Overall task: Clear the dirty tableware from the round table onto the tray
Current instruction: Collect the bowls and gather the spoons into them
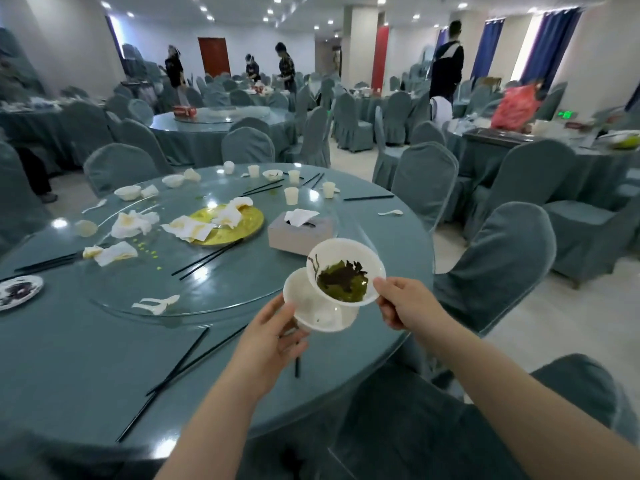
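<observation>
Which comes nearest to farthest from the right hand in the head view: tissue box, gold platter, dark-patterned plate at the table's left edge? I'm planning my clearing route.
From the right hand, which holds the bowl of greens:
1. Tissue box, just beyond the bowls, toward the table's middle.
2. Gold platter, further left on the glass turntable, under crumpled napkins.
3. Dark-patterned plate, at the far left edge.

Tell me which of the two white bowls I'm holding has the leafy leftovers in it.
The bowl in your right hand, the upper bowl, tilted and holding dark green scraps. The lower bowl, in your left hand, looks nearly clean.
</observation>
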Demonstrator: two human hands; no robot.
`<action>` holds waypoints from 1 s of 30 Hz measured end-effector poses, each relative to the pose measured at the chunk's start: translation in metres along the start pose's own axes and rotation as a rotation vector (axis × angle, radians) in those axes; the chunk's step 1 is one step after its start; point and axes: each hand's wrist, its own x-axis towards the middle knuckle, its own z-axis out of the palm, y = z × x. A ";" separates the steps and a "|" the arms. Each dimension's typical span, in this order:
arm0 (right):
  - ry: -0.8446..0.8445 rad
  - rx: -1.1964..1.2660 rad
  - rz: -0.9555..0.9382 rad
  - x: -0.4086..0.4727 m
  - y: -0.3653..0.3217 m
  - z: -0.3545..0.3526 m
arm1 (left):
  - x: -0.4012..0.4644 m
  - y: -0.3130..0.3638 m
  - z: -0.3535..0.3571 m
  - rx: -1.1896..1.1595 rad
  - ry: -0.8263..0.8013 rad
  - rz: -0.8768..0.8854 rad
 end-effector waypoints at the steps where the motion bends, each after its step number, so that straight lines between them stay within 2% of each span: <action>1: -0.012 -0.006 -0.004 -0.007 -0.002 -0.002 | -0.004 0.001 0.008 0.000 -0.016 0.002; 5: -0.016 -0.062 0.008 -0.028 -0.003 -0.025 | -0.010 -0.001 0.044 0.031 -0.092 0.022; 9: 0.129 -0.115 0.014 -0.051 0.008 -0.082 | -0.011 -0.021 0.104 0.048 -0.172 0.006; 12: 0.268 -0.139 0.049 -0.070 0.025 -0.150 | -0.011 -0.051 0.172 0.025 -0.237 -0.039; 18: 0.365 -0.009 0.117 -0.118 0.074 -0.323 | -0.017 -0.129 0.341 0.051 -0.422 -0.127; 22: 0.421 0.012 0.131 -0.154 0.109 -0.435 | -0.026 -0.186 0.444 0.153 -0.579 -0.143; 30: 0.502 0.173 0.166 -0.156 0.173 -0.575 | -0.001 -0.265 0.573 0.132 -0.624 -0.246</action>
